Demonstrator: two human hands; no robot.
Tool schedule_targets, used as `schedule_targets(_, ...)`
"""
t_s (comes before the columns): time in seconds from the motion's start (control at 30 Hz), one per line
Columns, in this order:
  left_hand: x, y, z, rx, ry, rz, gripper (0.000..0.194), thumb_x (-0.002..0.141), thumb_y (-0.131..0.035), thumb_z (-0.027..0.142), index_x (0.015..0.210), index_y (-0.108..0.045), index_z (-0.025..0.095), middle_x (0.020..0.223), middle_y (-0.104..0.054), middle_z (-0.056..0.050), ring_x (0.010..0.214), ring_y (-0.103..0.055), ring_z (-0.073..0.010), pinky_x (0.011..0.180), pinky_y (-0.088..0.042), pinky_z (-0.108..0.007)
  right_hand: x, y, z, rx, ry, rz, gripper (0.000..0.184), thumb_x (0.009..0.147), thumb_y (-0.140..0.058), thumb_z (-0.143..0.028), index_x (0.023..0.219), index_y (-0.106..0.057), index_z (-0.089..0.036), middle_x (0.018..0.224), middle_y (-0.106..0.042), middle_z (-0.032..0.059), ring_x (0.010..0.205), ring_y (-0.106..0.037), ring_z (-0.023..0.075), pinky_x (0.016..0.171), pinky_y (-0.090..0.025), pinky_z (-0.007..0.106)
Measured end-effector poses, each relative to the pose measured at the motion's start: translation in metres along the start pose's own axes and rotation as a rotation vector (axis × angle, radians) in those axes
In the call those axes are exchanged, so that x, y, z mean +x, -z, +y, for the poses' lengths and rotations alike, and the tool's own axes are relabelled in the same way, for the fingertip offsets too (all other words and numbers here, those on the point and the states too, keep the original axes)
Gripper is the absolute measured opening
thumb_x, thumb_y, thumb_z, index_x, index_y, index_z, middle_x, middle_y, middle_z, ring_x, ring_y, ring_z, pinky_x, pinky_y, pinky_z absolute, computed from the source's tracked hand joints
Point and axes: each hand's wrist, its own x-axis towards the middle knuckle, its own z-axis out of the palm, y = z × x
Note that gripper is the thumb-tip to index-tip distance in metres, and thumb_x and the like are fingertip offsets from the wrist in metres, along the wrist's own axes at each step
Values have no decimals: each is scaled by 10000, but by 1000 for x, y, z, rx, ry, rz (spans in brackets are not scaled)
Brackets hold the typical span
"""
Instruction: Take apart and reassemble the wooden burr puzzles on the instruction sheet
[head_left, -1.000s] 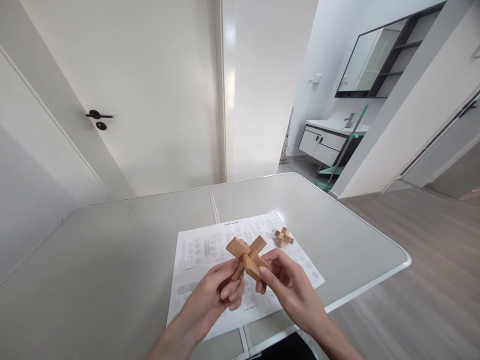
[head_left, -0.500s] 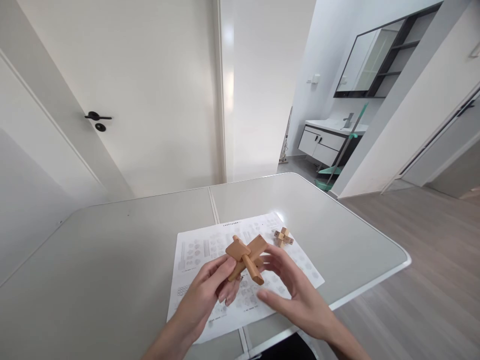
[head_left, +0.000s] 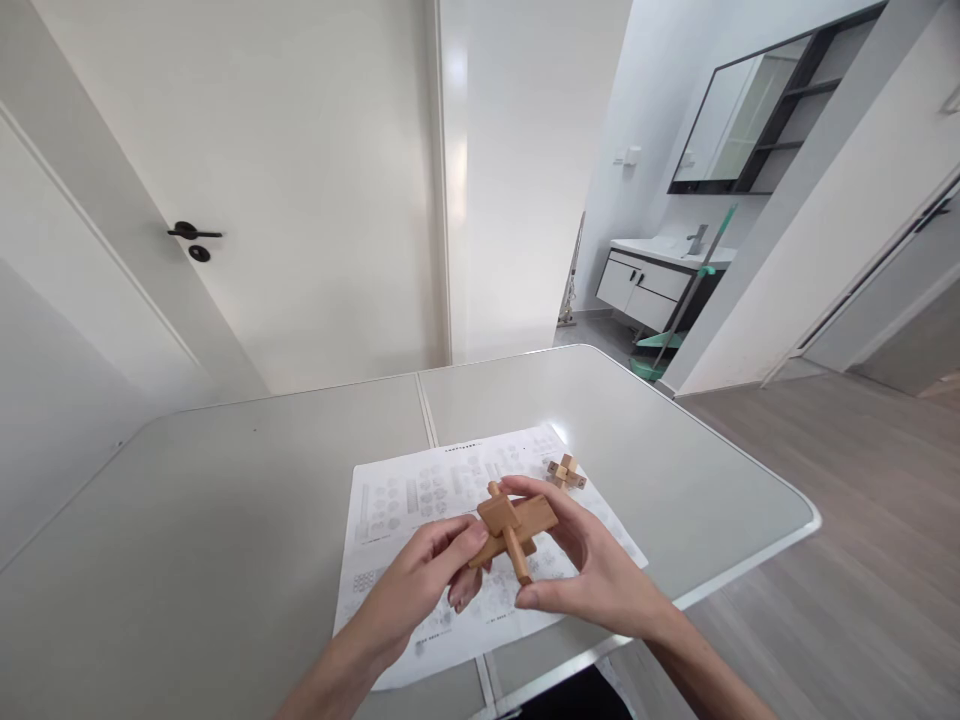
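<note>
A wooden interlocking puzzle (head_left: pixel 534 515) of flat boards crossed by a rod is held above a printed sheet (head_left: pixel 390 500). My left hand (head_left: pixel 431 565) pinches its left board, thumb on top and fingers underneath. My right hand (head_left: pixel 592 570) spans the rod lengthwise, the thumb at its near end and a fingertip by its far end. The other right fingers are partly hidden behind the boards. A smaller wooden burr puzzle (head_left: pixel 566 471) rests on the sheet's upper right part, just beyond my right hand.
The sheet, covered with small printed diagrams, lies on a grey table (head_left: pixel 225 520) with a pale rim and a seam down its middle. Behind the table stands a white door (head_left: pixel 300 180) with a black handle. To the right are a washbasin cabinet (head_left: pixel 645 285) and a green broom (head_left: pixel 705 270).
The puzzle has moved a little right and nearer, and has turned slightly. My right hand has gone from touching its right side to gripping the rod between thumb and fingers.
</note>
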Motion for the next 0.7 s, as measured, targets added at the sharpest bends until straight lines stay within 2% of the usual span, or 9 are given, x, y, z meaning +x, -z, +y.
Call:
schedule_targets(0.1, -1, 1, -1, 163, -73, 225, 431, 1035, -425, 563, 952, -656, 209, 773, -603, -34, 696, -522, -180, 778, -455, -340, 4, 0, 3, 101, -19, 56, 777, 725, -929, -378, 1411, -567, -339, 1463, -572, 87, 1343, -550, 319, 1153, -415, 503)
schedule_targets(0.17, -3, 3, -2, 347, -231, 396, 341, 1001, -529, 517, 1196, -643, 262, 1090, -661, -83, 928, -598, -238, 922, -471, -400, 6, 1, 4, 156, -47, 105, 755, 747, -906, -425, 1413, -561, -344, 1382, -624, 82, 1287, -592, 314, 1108, -452, 507)
schedule_targets(0.2, -3, 4, -3, 452, -322, 438, 399, 956, -620, 485, 1305, -600, 293, 1254, -628, -94, 1073, -588, -273, 998, -456, -437, 7, 1, 4, 181, -67, 123, 754, 753, -897, -447, 1418, -558, -340, 1319, -658, 82, 1256, -611, 315, 1078, -474, 509)
schedule_targets(0.23, -3, 4, -4, 553, -402, 443, 546, 894, -716, 454, 1394, -544, 320, 1387, -570, -97, 1209, -545, -309, 1067, -429, -477, 7, 0, 5, 206, -89, 134, 760, 755, -891, -468, 1423, -556, -332, 1247, -689, 83, 1227, -626, 317, 1044, -496, 508)
schedule_targets(0.3, -2, 5, -5, 718, -504, 381, 884, 766, -856, 424, 1525, -408, 355, 1552, -447, -97, 1388, -428, -367, 1147, -379, -548, 7, -2, 6, 253, -134, 136, 775, 756, -884, -499, 1432, -552, -314, 1119, -724, 80, 1176, -644, 317, 983, -527, 494)
schedule_targets(0.37, 3, 4, -6, 832, -549, 317, 1093, 700, -914, 441, 1592, -287, 368, 1613, -392, -100, 1457, -368, -388, 1174, -358, -578, 5, -6, 6, 296, -170, 134, 772, 762, -877, -514, 1430, -555, -300, 1051, -731, 74, 1125, -659, 306, 951, -536, 477)
schedule_targets(0.43, 8, 4, -5, 896, -587, 274, 1135, 700, -920, 455, 1609, -245, 369, 1615, -412, -100, 1466, -381, -382, 1180, -359, -572, 4, -9, 6, 315, -193, 132, 751, 771, -873, -511, 1420, -563, -295, 1034, -730, 67, 1104, -663, 294, 962, -524, 465)
schedule_targets(0.57, 15, 3, 0, 924, -661, 242, 909, 791, -861, 402, 1560, -381, 333, 1521, -550, -96, 1387, -501, -360, 1162, -368, -539, 4, -15, 1, 306, -217, 103, 738, 758, -885, -509, 1388, -585, -271, 966, -733, 62, 1129, -651, 310, 972, -507, 471)
schedule_targets(0.7, 16, 5, 2, 956, -713, 280, 708, 851, -769, 351, 1497, -488, 273, 1425, -633, -117, 1293, -585, -352, 1112, -399, -514, 6, -20, -1, 328, -212, 123, 789, 681, -925, -517, 1355, -593, -276, 1055, -743, 81, 1113, -665, 321, 936, -526, 477)
